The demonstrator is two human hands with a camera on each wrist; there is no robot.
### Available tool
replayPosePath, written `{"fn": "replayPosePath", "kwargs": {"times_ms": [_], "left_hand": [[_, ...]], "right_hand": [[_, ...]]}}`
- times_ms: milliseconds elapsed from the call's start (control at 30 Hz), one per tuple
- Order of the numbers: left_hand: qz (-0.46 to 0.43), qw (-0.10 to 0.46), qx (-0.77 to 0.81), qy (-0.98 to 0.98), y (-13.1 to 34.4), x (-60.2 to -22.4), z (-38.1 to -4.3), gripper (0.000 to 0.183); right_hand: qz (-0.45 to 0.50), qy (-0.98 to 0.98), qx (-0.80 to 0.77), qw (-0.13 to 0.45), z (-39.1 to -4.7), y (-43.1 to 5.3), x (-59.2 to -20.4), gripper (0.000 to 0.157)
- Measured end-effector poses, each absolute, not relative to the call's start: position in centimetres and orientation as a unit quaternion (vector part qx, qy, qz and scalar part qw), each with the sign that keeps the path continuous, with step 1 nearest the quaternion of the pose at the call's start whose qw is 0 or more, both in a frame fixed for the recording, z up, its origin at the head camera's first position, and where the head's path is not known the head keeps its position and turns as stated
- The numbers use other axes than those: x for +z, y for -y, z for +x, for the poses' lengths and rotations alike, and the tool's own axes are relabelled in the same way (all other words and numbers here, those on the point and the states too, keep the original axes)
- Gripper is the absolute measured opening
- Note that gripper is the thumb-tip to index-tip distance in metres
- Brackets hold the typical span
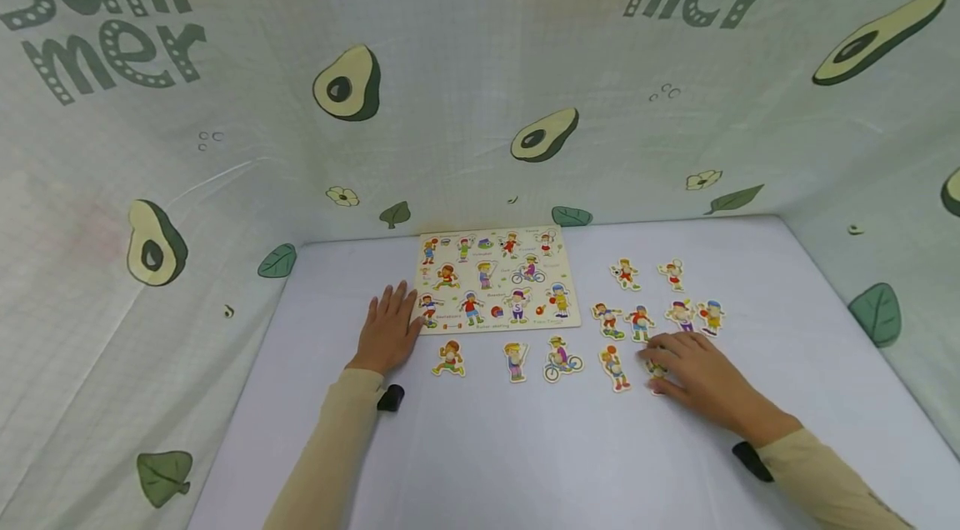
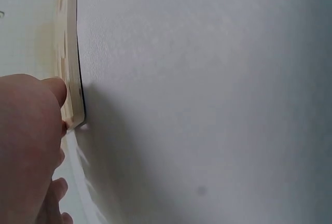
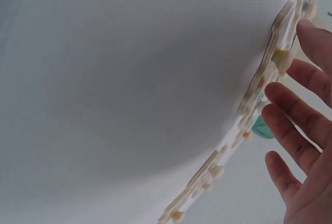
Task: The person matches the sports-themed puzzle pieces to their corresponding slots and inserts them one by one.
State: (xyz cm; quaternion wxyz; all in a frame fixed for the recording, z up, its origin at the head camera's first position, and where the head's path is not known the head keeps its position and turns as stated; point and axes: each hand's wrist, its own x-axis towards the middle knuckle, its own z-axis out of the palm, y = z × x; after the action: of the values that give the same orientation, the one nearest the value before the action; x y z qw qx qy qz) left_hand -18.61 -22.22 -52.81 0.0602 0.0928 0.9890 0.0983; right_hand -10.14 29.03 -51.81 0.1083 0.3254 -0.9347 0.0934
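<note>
A wooden peg puzzle board (image 1: 495, 280) with printed sports children lies at the back of the table. My left hand (image 1: 387, 330) rests flat at its left side, fingers straight; in the left wrist view the thumb lies against the board edge (image 2: 75, 68). My right hand (image 1: 701, 380) hovers with spread fingers over a small figure piece (image 1: 657, 369), partly hidden beneath it. In the right wrist view, thumb and fingers sit around a wooden knob (image 3: 282, 59) without a visible pinch. Just left of that hand is a piece with an orange ball (image 1: 615, 368).
Below the board lie a runner piece (image 1: 448, 358), a bat-holding piece (image 1: 516, 362) and a cyclist piece (image 1: 562, 359). Several more pieces, such as a footballer (image 1: 625, 274) and a tennis player (image 1: 672, 274), lie right of the board. A printed cloth (image 1: 450, 80) hangs behind the table.
</note>
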Motion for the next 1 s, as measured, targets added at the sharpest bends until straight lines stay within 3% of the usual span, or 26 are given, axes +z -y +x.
{"fn": "replayPosePath", "kwargs": {"times_ms": [1000], "left_hand": [[0.091,0.030,0.111,-0.989,22.1,-52.5,-18.4,0.058]], "right_hand": [[0.311,0.939,0.096,0.110,-10.0,-27.6,-51.7,0.035]]}}
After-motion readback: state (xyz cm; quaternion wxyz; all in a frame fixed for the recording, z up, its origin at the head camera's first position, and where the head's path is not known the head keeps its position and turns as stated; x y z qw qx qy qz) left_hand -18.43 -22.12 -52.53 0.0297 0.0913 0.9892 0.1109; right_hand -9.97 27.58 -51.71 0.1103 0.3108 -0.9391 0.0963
